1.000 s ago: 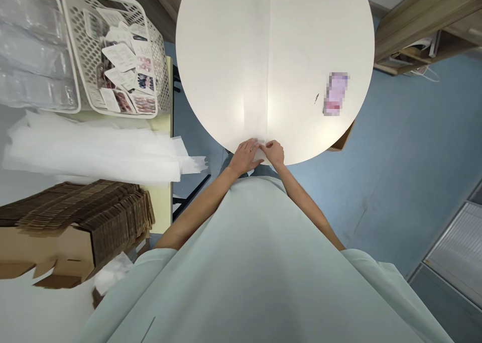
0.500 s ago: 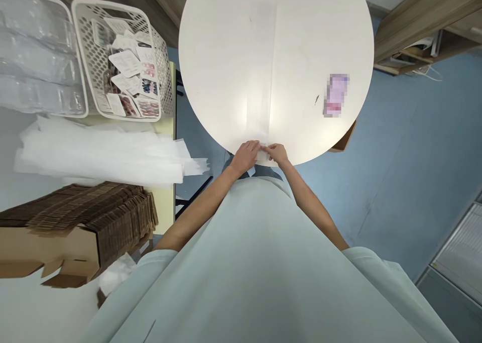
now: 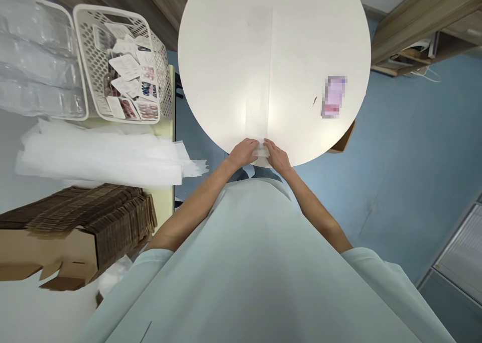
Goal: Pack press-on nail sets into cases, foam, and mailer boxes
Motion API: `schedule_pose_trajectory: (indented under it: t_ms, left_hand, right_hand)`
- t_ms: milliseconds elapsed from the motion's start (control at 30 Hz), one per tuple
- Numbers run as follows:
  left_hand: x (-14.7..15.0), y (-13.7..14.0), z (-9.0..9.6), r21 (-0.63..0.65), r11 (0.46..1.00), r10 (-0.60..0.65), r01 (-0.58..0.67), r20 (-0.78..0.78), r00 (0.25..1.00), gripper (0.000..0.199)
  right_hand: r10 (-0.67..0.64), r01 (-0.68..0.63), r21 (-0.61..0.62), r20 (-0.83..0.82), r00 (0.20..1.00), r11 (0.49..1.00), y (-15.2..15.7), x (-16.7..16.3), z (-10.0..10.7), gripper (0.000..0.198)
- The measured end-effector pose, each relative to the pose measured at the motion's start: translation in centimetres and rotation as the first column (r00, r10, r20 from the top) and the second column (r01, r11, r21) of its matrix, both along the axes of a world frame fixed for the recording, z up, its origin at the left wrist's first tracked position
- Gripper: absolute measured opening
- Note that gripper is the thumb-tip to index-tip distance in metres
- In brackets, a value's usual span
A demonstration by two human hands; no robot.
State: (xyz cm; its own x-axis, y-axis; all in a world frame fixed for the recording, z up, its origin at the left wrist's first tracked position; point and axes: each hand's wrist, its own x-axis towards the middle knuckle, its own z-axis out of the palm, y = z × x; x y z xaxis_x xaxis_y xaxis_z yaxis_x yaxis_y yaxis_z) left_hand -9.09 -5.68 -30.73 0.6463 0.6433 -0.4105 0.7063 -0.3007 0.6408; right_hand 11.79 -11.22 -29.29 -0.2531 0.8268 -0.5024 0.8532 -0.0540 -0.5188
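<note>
A long, thin strip of translucent white sheet (image 3: 259, 77) lies flat across the round white table (image 3: 211, 56), running from the far side to the near edge. Its near end looks doubled over into a small flat packet between my hands. My left hand (image 3: 243, 153) grips the left side of that end with fingers curled. On the opposite side, my right hand (image 3: 277, 157) pinches the same end, fingertips at its upper corner. Whether anything is wrapped inside the fold I cannot tell.
A pixelated pinkish item (image 3: 334, 97) lies on the table's right. Leftward stand a white basket (image 3: 85, 56) of carded packets, clear plastic trays (image 3: 37, 56), a stack of white sheets (image 3: 101, 152) and folded brown cardboard boxes (image 3: 120, 217). An open brown box (image 3: 343, 138) sits below the table.
My right hand has turned and closed on the right side of the sheet's near end. My left hand has shifted slightly left, so the hands are farther apart and the fold shows between them.
</note>
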Motion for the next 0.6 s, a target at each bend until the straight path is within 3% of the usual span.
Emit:
schedule_pose_trajectory:
  t_ms: [133,267,467,600]
  left_hand:
    - [-0.1,-0.1,0.1,-0.063,0.992,0.107,-0.107,-0.004,0.994,0.059]
    - [-0.4,-0.4,0.5,-0.142,0.951,0.276,-0.273,-0.001,0.961,0.053]
    - [-0.7,-0.9,1.6,-0.311,0.805,0.525,-0.506,-0.026,0.851,0.076]
    - [-0.8,-0.8,1.1,-0.391,0.695,0.648,-0.603,-0.024,0.761,0.072]
  right_hand:
    - [-0.068,0.066,-0.034,-0.065,0.996,0.997,0.8,0.4,0.1,0.066]
    - [-0.095,0.089,-0.052,-0.122,0.988,0.995,1.5,1.0,0.0,0.058]
    - [-0.175,0.166,-0.064,-0.167,0.97,0.984,3.4,0.7,-0.6,0.039]
    - [-0.217,0.21,-0.064,-0.13,0.967,0.976,4.8,0.1,-1.2,0.038]
